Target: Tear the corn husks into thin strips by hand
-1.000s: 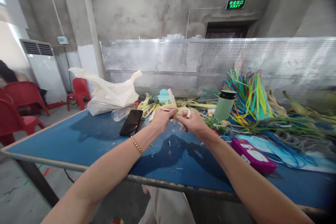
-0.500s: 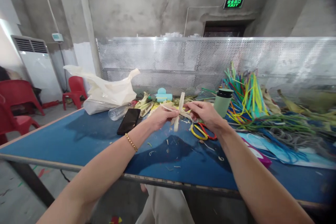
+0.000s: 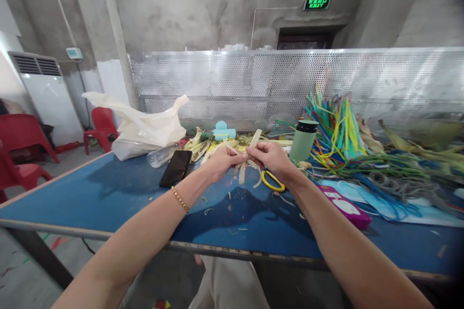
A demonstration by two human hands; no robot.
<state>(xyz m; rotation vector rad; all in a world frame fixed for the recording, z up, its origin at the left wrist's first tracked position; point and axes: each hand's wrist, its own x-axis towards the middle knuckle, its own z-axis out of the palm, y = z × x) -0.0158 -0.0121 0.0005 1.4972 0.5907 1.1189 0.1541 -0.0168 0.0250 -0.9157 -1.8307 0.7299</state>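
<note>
Pale, flat husk strips point(image 3: 255, 139) cross between my two hands above the middle of the table. My left hand point(image 3: 222, 161) pinches them from the left, thumb and forefinger together. From the right, my right hand point(image 3: 270, 155) pinches the same strips, its fingertips touching or nearly touching the left ones. One strip end sticks up and others hang below the fingers; the crossing itself is hidden by the fingertips. Just under my right hand lie scissors with a yellow handle loop point(image 3: 272, 181), partly covered by the hand. Small pale scraps point(image 3: 229, 196) are scattered on the blue table point(image 3: 119, 198).
Left of my hands lie a black phone point(image 3: 176, 168), a clear plastic bottle point(image 3: 161, 155) and a white plastic bag point(image 3: 148, 128). To the right stand a green jar point(image 3: 303, 142) and a bundle of coloured strips point(image 3: 342, 130), with a purple box point(image 3: 346, 207) nearer.
My right hand has moved left and closed in on my left hand. The upright strip now leans right. The red scissor handle, visible before, is now hidden behind my right hand.
</note>
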